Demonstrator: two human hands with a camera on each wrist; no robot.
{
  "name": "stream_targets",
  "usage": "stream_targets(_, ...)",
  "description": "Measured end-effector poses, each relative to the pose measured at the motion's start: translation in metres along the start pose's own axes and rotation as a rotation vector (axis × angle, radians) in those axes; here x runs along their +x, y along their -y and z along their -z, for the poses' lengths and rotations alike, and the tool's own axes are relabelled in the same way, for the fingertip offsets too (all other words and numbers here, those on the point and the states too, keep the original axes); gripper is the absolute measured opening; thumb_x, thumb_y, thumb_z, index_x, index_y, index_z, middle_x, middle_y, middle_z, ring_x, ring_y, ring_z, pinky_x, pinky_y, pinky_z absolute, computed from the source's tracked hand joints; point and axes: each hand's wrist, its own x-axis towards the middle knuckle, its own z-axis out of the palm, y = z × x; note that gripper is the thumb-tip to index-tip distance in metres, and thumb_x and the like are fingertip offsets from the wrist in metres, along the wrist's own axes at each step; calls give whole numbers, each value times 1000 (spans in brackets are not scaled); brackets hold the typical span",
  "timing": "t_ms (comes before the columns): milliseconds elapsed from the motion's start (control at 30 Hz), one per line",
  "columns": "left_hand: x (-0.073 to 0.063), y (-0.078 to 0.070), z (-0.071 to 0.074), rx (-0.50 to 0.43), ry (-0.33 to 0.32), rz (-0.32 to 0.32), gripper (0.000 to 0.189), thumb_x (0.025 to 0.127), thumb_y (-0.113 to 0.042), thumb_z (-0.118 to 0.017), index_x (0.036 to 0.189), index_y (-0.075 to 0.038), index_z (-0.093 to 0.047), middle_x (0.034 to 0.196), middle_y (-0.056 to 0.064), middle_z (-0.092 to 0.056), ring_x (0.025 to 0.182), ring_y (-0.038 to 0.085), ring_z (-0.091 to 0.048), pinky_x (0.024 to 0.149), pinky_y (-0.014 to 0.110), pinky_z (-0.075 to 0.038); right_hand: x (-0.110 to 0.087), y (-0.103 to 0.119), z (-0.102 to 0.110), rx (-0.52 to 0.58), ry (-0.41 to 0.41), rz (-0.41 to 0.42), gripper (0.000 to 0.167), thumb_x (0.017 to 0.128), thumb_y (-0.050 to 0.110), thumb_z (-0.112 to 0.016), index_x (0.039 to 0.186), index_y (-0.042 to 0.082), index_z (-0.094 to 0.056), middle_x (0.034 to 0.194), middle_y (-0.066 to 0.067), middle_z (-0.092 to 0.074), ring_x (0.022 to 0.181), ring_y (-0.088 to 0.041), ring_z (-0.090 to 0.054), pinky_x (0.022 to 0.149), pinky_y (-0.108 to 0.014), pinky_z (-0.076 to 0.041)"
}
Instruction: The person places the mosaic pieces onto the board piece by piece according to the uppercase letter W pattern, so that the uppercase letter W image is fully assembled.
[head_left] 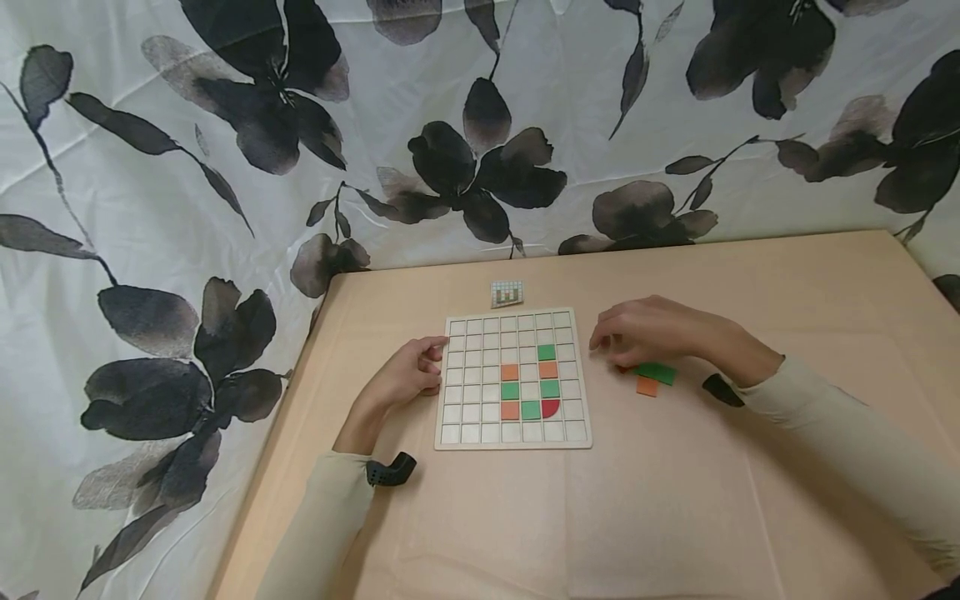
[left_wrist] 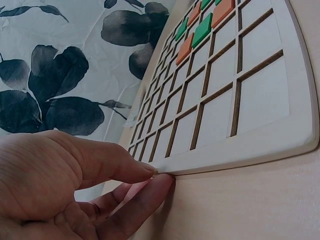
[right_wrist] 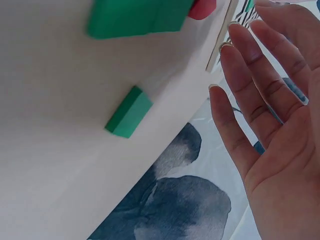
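A pale wooden grid board lies flat, with green tiles, orange tiles and a red rounded tile in some of its squares. My left hand pinches the board's left edge between thumb and fingers; the left wrist view shows the thumb tip at the rim. To the right of the board, my right hand hovers low with bent fingers. Beside it lie green pieces and an orange tile, partly hidden by the hand. In the right wrist view its fingers are relaxed, and nothing shows between them.
A small patterned card sits just behind the board. In the right wrist view a small green block lies apart from a larger green piece. Floral cloth hangs along the table's back and left edges.
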Motion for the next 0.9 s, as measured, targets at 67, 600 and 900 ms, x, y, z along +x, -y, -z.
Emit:
stream_targets(67, 0, 0, 0, -4, 1, -1, 68, 90, 19, -58, 152, -7, -43, 121, 16, -43, 92, 21, -49, 71, 31, -55, -5, -2, -1, -1, 2, 6, 18, 86, 26, -78, 104, 27, -77, 91, 16, -63, 86, -7, -58, 73, -31, -49)
stream_targets(600, 1, 0, 1, -11, 7, 10, 69, 89, 19, -59, 151, -6, -44, 119, 15, -43, 91, 22, -50, 70, 30, -55, -36, -3, -6, 36, 65, -18, 22, 83, 24, -83, 105, 27, -77, 97, 19, -65, 82, -5, -56, 70, -27, -49)
stream_targets(900, 0, -1, 1, -1, 2, 9, 68, 90, 18, -59, 151, -7, -44, 119, 14, -43, 92, 22, -50, 70, 31, -55, -52, -2, -12, 67, 27, 29, 21, 85, 22, -79, 102, 33, -73, 96, 19, -60, 84, -2, -57, 72, -27, -49)
